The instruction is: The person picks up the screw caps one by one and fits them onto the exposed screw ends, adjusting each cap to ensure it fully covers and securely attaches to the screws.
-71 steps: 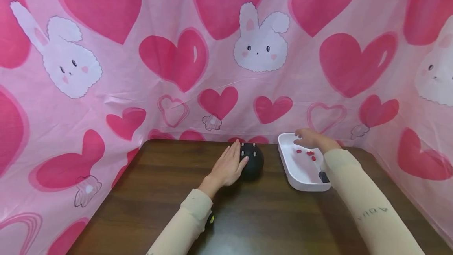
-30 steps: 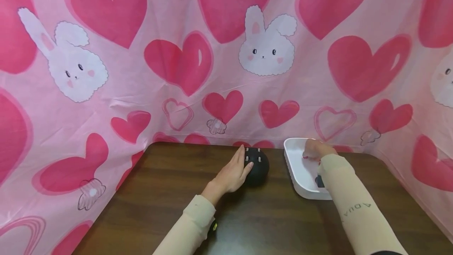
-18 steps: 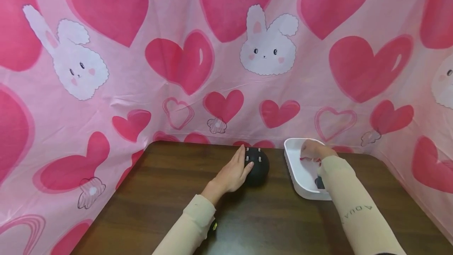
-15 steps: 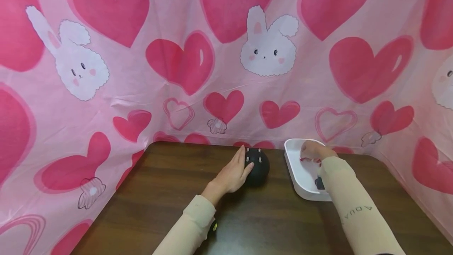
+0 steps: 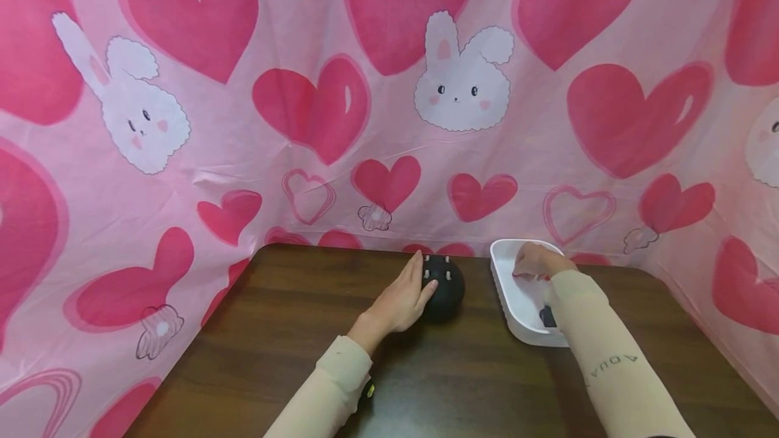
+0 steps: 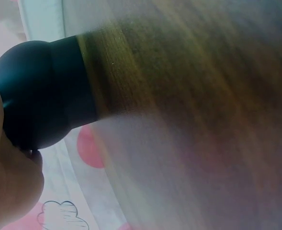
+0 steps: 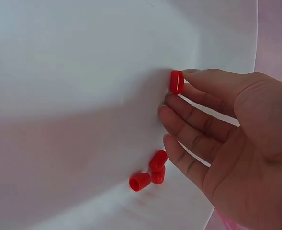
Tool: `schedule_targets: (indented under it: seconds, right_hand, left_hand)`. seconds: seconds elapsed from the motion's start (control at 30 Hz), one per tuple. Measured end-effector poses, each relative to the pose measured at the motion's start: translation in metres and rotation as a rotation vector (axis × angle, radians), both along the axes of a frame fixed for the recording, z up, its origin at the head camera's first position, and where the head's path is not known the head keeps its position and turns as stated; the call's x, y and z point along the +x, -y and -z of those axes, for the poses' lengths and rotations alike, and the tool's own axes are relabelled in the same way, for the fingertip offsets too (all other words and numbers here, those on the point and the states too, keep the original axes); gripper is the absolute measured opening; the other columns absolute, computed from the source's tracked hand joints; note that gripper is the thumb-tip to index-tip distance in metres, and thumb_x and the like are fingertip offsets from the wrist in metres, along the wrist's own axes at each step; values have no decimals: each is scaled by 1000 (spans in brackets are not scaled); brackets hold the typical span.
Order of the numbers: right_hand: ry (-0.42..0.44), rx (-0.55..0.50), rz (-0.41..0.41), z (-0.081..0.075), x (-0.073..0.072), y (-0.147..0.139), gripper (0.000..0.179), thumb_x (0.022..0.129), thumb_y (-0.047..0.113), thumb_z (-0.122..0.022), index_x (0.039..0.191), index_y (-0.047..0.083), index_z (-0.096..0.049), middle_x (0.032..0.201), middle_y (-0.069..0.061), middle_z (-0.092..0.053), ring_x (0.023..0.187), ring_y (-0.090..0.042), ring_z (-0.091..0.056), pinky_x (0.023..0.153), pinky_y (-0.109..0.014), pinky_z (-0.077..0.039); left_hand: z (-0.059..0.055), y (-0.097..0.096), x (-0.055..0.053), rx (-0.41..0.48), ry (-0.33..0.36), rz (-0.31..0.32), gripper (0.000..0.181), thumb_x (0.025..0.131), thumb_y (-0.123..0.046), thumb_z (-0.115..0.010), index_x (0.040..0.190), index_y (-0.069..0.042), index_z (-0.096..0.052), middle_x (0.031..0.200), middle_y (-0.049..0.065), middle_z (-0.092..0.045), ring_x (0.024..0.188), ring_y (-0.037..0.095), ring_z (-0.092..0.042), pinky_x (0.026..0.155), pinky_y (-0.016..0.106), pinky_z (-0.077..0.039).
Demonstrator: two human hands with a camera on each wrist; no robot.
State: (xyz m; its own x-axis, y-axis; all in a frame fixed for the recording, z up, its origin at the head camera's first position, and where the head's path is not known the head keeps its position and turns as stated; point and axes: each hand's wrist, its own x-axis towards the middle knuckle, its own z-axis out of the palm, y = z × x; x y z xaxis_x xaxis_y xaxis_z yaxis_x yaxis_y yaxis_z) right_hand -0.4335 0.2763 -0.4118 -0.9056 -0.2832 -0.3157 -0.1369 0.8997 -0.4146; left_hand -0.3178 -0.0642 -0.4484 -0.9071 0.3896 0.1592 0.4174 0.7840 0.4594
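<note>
My left hand (image 5: 398, 299) rests against the left side of a black, rounded, dome-like object (image 5: 447, 299), fingers straight and thumb along its near side. Several small metal studs (image 5: 447, 276) stick up from its top. The left wrist view shows the dome widening from a cylindrical base (image 6: 73, 81). To the right, my right hand (image 7: 255, 139) reaches into a white tray (image 5: 517, 328). Thumb and index finger pinch a small red plastic cap (image 7: 177, 82) close to the tray floor. Three more red caps (image 7: 140, 181) lie together below the fingertips in the right wrist view.
A small dark piece (image 5: 548, 317) lies at the near end of the tray, partly hidden by the right sleeve (image 5: 584, 296). Everything stands on a brown wooden table (image 5: 292, 303). Pink heart-and-rabbit cloth (image 5: 389, 120) hangs behind and at both sides.
My right hand has come down from above the tray's far end to the red caps and now pinches one. The left hand has stayed on the black object. The view has shifted slightly.
</note>
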Motion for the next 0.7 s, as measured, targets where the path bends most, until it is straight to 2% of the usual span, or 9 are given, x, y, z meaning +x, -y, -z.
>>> schedule_targets:
  seconds: [0.17,0.23,0.5,0.7]
  right_hand:
    - [22,-15,-23,1,0,2,14,94,15,-70,94,1,-70,80,-9,-64,78,-22,-59,70,-34,-52]
    - [35,-31,-6,1,-1,3,12,94,14,-70,95,3,-70,82,-8,-65,80,-22,-59,71,-35,-52]
    - [56,-60,-18,3,-3,7,14,93,10,-70,102,-1,-71,91,-12,-67,87,-26,-62,80,-40,-56]
    - [45,-89,-33,5,-5,8,15,93,9,-68,98,-4,-71,86,-13,-68,83,-24,-64,77,-40,-58]
  left_hand:
    - [-1,0,0,-11,3,-1,82,107,-57,-33,165,-8,-1,173,7,-6,158,22,-14,124,39,-22]
    - [-1,0,0,-11,5,0,82,107,-57,-33,165,-8,-1,173,7,-6,158,22,-14,124,39,-22]
    - [0,1,0,-5,5,4,82,107,-57,-33,165,-8,-1,173,8,-6,158,23,-14,124,39,-22]
    - [0,1,0,1,7,11,84,106,-59,-33,165,-9,-1,173,7,-6,158,23,-15,124,40,-23]
